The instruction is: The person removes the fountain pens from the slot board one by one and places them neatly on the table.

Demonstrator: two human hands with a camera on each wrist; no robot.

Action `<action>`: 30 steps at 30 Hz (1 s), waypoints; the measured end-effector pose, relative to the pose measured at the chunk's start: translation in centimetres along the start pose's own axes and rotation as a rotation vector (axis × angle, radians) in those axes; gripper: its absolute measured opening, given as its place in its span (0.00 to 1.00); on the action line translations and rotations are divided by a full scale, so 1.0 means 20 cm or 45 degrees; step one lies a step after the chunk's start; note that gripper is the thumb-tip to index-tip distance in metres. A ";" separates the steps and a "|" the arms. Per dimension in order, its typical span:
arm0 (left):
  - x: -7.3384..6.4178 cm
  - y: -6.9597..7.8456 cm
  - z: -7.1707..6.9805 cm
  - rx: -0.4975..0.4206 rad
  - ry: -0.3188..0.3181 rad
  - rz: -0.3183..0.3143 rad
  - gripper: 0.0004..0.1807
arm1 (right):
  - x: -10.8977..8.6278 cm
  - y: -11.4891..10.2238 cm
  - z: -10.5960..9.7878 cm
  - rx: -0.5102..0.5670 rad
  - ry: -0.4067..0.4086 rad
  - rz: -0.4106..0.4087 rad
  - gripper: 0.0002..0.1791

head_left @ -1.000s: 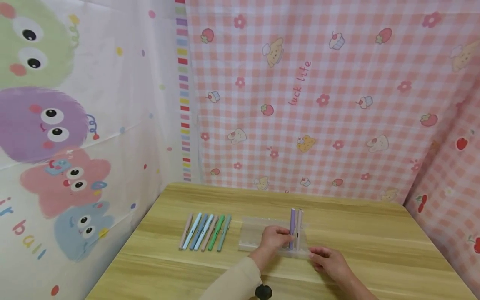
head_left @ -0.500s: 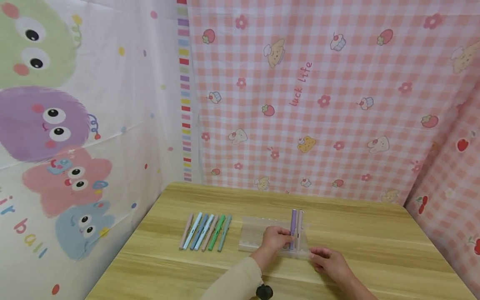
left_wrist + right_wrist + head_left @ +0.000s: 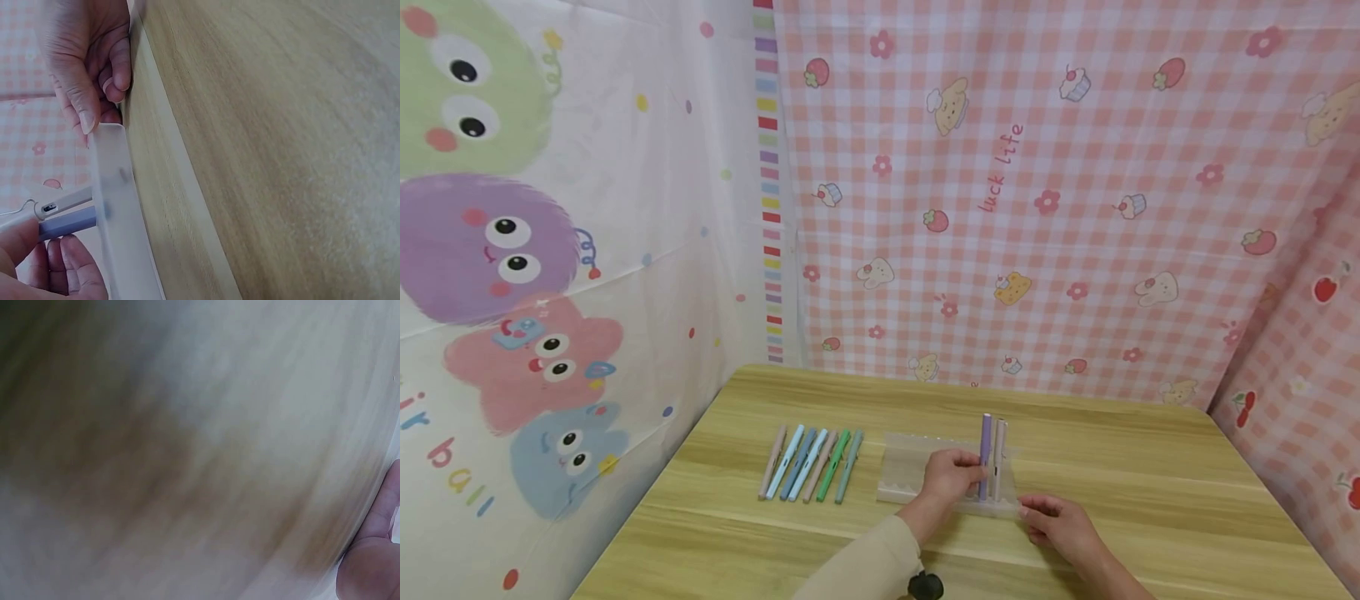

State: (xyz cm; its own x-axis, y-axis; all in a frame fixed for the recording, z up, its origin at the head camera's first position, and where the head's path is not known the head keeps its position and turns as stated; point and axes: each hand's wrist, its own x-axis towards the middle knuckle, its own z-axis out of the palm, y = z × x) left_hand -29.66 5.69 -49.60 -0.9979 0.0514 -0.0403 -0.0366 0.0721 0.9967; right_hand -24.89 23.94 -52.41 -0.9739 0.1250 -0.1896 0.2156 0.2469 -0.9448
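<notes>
My left hand (image 3: 951,475) pinches a purple pen (image 3: 986,442) between thumb and fingers. The pen points away from me, its lower end inside a clear, frosted plastic pen case (image 3: 910,467) with a scalloped inner edge. Right beside it, a pale pink pen (image 3: 999,458) lies in the case. In the left wrist view, the purple pen (image 3: 70,223) passes behind the case's translucent wall (image 3: 122,212). My right hand (image 3: 1060,521) grips the case's near right corner, thumb on one side and curled fingers on the other. Only part of the right hand (image 3: 369,569) shows in the right wrist view.
Left of the case, several pens (image 3: 808,464) in pink, blue and green lie side by side on the wooden table (image 3: 1112,450). Patterned cloth (image 3: 1015,242) hangs behind the table and along both sides. A black wrist camera (image 3: 926,585) sits at the left sleeve.
The purple pen has shifted slightly toward the back of the table, and my left hand with it. My right hand keeps its grip on the corner, and the other pens stay put.
</notes>
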 end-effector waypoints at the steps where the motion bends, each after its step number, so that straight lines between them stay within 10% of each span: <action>1: 0.00 0.00 0.00 -0.003 0.004 0.005 0.03 | 0.00 0.00 0.00 0.004 0.004 0.003 0.11; 30: 0.00 0.11 -0.22 -0.076 -0.135 0.088 0.08 | 0.00 -0.01 0.00 0.006 0.002 0.005 0.11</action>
State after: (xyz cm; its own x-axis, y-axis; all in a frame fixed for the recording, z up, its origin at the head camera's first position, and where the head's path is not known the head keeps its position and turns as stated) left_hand -29.94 1.42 -47.12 -0.9869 0.1593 0.0245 0.0258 0.0058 0.9997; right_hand -24.90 23.92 -52.29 -0.9729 0.1274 -0.1928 0.2189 0.2418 -0.9453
